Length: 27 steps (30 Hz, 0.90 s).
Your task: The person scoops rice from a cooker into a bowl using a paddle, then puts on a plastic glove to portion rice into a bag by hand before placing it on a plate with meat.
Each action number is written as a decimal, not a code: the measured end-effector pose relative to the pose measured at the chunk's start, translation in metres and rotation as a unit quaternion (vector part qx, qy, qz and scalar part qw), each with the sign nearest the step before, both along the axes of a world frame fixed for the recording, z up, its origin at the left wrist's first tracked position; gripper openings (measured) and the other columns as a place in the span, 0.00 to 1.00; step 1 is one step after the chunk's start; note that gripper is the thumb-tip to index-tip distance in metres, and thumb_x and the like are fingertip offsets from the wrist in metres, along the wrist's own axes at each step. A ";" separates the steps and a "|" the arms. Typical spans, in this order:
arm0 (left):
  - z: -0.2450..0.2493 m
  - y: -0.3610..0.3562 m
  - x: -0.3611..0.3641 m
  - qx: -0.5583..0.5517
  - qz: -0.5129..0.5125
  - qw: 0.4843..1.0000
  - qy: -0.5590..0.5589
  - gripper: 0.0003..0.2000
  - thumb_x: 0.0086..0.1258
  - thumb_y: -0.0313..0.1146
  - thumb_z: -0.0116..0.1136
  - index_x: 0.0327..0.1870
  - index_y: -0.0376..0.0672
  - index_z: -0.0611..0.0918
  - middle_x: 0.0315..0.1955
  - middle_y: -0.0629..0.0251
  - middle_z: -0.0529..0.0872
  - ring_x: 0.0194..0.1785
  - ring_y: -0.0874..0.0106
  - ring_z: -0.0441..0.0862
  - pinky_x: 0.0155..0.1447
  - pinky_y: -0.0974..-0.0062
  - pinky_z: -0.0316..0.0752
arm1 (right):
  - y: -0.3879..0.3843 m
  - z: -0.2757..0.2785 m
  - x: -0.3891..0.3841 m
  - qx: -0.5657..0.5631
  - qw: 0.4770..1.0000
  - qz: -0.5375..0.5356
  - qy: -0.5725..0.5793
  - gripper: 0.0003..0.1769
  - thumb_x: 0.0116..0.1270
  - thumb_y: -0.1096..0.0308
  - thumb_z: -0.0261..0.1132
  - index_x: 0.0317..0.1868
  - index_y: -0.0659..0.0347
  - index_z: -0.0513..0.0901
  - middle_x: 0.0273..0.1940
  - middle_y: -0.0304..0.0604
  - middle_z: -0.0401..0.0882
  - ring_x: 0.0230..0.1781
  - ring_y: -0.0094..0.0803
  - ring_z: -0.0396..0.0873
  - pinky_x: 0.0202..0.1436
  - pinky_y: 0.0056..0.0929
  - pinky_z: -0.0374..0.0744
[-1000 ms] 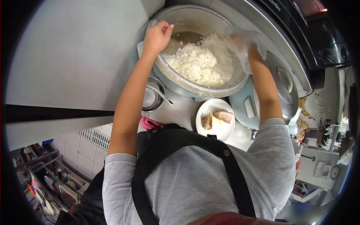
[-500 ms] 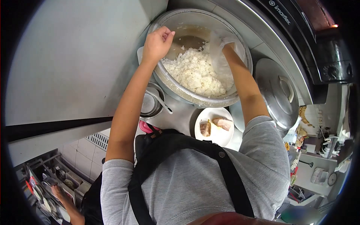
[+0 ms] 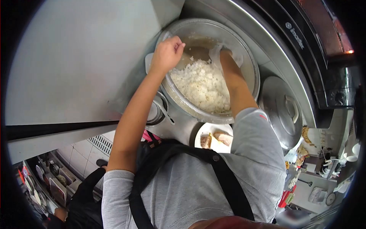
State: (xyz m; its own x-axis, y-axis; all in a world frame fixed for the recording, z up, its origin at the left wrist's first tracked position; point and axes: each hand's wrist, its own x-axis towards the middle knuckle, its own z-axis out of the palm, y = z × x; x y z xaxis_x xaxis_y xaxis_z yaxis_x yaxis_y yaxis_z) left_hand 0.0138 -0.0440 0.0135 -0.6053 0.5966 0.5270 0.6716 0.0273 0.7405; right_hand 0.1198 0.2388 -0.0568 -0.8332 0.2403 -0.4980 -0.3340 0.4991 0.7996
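A large metal pot holds a mound of white rice, with part of the pot's bottom showing at the far side. My left hand is closed over the pot's left side, fingers curled; what they hold, if anything, is hidden. My right hand reaches inside the pot, beyond the rice. A clear plastic bag covers it, and its fingers cannot be made out. Close to the pot's near side is a white plate with two pieces of meat, partly behind my right sleeve.
A round metal lid leans right of the pot. Left of it sit a metal bowl and a white-handled utensil. A black oven stands at upper right, a grey panel at left. Another person is at lower left.
My right hand has moved deeper toward the far side of the pot with the bag. My right sleeve now covers part of the plate. The whole view has shifted slightly.
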 end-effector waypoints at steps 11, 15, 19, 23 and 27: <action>0.002 -0.001 0.001 0.014 -0.002 0.999 -0.044 0.08 0.61 0.34 0.59 0.28 0.38 0.78 0.23 0.57 0.82 0.27 0.60 0.80 0.33 0.66 0.74 | -0.019 0.052 0.068 -0.356 0.891 -0.270 0.085 0.26 0.63 0.51 0.61 0.55 0.61 0.76 0.57 0.48 0.74 0.58 0.39 0.72 0.60 0.37 0.71; -0.001 -0.002 0.003 0.002 -0.008 0.999 -0.040 0.09 0.61 0.35 0.59 0.28 0.38 0.79 0.24 0.57 0.82 0.27 0.60 0.80 0.34 0.65 0.74 | -0.042 0.041 0.109 -0.384 0.849 -0.313 0.185 0.28 0.61 0.51 0.63 0.56 0.61 0.75 0.58 0.48 0.73 0.58 0.40 0.71 0.61 0.37 0.70; 0.000 -0.002 0.001 0.003 -0.005 1.000 -0.011 0.09 0.62 0.35 0.58 0.29 0.38 0.79 0.24 0.57 0.82 0.27 0.60 0.80 0.35 0.65 0.74 | -0.060 0.037 0.128 -0.437 0.781 -0.349 0.277 0.31 0.60 0.50 0.64 0.57 0.62 0.74 0.59 0.49 0.71 0.59 0.42 0.70 0.62 0.37 0.69; 0.001 -0.002 0.001 -0.003 -0.009 1.000 -0.023 0.09 0.61 0.35 0.59 0.29 0.39 0.79 0.24 0.57 0.82 0.28 0.60 0.80 0.35 0.66 0.74 | -0.085 0.051 0.141 -0.591 0.632 -0.392 0.312 0.33 0.58 0.50 0.66 0.58 0.62 0.72 0.60 0.49 0.70 0.60 0.44 0.69 0.63 0.38 0.68; -0.003 -0.001 0.001 0.009 -0.003 1.000 -0.008 0.09 0.62 0.36 0.58 0.29 0.39 0.79 0.24 0.57 0.82 0.27 0.60 0.80 0.35 0.66 0.74 | -0.155 0.107 0.146 -0.707 0.465 -0.438 0.303 0.36 0.57 0.49 0.68 0.60 0.63 0.71 0.61 0.49 0.69 0.61 0.45 0.68 0.65 0.38 0.67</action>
